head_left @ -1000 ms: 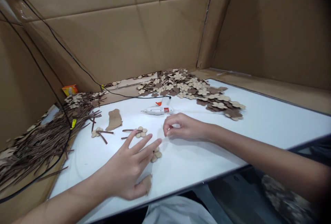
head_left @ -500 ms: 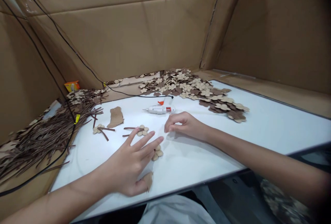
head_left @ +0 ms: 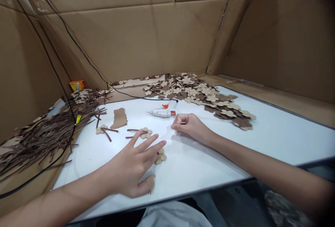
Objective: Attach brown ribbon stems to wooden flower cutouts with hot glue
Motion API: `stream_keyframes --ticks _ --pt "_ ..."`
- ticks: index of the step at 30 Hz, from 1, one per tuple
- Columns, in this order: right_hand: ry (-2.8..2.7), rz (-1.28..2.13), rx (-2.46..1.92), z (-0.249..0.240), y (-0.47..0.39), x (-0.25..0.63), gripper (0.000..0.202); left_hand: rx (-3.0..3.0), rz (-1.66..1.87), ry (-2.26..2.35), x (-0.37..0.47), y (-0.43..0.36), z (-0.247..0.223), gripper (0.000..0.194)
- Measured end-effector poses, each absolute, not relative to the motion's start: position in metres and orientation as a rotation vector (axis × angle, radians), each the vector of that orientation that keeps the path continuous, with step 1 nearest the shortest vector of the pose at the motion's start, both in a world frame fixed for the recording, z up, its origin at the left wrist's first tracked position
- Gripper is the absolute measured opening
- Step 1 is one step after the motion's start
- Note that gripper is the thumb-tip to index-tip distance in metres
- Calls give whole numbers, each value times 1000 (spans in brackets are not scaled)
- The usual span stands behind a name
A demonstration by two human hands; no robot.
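My left hand (head_left: pixel 138 162) lies on the white tabletop (head_left: pixel 204 171) with its fingers spread. A beige flower cut-out (head_left: pixel 161 157) shows partly from under its fingers. A tan scrap or wrap (head_left: pixel 151 182) covers the thumb tip. Just past the fingertips is a second beige flower (head_left: pixel 147 133) with thin brown strips. To the right, my right hand (head_left: pixel 191 126) is pinched closed, thumb against finger; whatever is between them is too small to make out. Behind it a white glue gun (head_left: pixel 161 112) with an orange trigger lies on its side.
Another flower with strips (head_left: pixel 100 129) and a ragged brown piece (head_left: pixel 119 118) lie at left. Beyond them is a heap of brown strips (head_left: pixel 47 136). Beige and brown flowers (head_left: pixel 206 94) are piled at the back right. A black cord (head_left: pixel 70 111) hangs across the left; cardboard walls (head_left: pixel 131 42) surround the table.
The view has shifted slightly. My right hand stays pinched, its fingers now closer together and a little to the right. My left hand has hardly moved.
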State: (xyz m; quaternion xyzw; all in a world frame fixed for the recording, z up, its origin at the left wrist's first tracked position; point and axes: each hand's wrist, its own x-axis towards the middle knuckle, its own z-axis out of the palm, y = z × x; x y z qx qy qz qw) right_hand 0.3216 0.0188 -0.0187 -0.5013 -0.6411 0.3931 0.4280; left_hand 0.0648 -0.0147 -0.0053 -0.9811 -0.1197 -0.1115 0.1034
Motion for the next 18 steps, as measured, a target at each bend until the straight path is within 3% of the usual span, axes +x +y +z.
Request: stream_keyframes --ticks 5,18 --pt "-1655 1044 -1208 -19 19 324 15 -2900 -338 -356 65 -15 -6 43" --pt "-1560 1074 -1063 -23 22 331 43 -2906 -313 -367 64 -15 -6 40"
